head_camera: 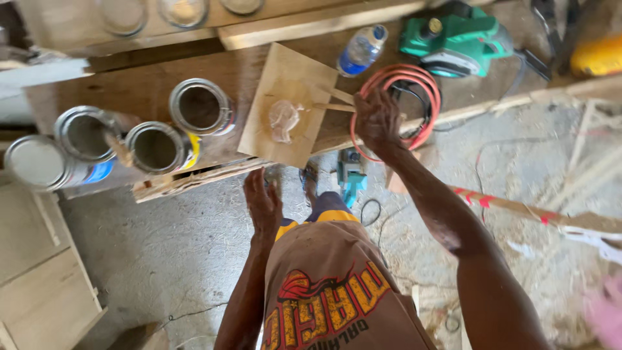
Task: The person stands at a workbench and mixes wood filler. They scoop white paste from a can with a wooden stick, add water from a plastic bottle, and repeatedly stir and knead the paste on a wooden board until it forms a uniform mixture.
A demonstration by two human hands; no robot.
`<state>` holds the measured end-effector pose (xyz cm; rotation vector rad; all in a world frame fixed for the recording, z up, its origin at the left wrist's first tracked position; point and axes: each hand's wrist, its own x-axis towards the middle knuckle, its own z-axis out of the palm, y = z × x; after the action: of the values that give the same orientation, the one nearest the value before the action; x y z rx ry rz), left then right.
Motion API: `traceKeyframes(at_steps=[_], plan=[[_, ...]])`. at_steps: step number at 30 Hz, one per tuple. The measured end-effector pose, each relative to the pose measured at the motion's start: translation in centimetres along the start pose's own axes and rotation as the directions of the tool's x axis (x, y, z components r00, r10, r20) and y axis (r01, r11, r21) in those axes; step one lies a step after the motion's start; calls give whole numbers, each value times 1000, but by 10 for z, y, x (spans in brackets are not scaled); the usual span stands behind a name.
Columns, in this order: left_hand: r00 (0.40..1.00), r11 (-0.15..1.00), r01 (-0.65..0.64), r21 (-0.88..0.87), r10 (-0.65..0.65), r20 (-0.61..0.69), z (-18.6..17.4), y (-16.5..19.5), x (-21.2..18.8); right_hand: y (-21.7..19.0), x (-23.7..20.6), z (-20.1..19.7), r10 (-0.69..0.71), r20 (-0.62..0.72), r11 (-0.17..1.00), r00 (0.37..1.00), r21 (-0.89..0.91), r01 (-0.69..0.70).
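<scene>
We see the right hand [378,120] over the near edge of the bench [149,94], fingers spread, its tips touching a thin stick [334,107] that lies on the plywood piece [287,104]; whether it grips the stick we cannot tell. The left hand [262,204] hangs below the bench edge, loosely open, holding nothing. A red hose [421,84] coils just beside the right hand. Open cans [155,148] stand at the left end, a bottle [361,50] and a green planer [453,40] at the far edge.

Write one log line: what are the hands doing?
right hand: holding thin stick over plywood square | left hand: open, empty
</scene>
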<state>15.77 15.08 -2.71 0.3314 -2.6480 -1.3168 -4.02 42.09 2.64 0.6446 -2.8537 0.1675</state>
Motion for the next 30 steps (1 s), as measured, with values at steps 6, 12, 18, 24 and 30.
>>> traceKeyframes(at_steps=[6,12,18,24,30], plan=[[973,994,-65,92,84,-216,-42,13,17,-21,13,-45,21,-41,968,999,251,-10],[952,965,-137,226,191,-238,-90,20,75,-94,39,-67,3,311,979,950,194,-66],[971,962,-197,188,218,-97,-104,-10,131,-130,56,-123,-74,160,946,984,324,18],[981,976,-178,121,186,-58,-99,-37,159,-165,108,-152,-304,103,946,947,152,287],[980,980,-184,74,189,-60,-97,-50,164,-191,154,-143,-446,215,889,869,-1,457]])
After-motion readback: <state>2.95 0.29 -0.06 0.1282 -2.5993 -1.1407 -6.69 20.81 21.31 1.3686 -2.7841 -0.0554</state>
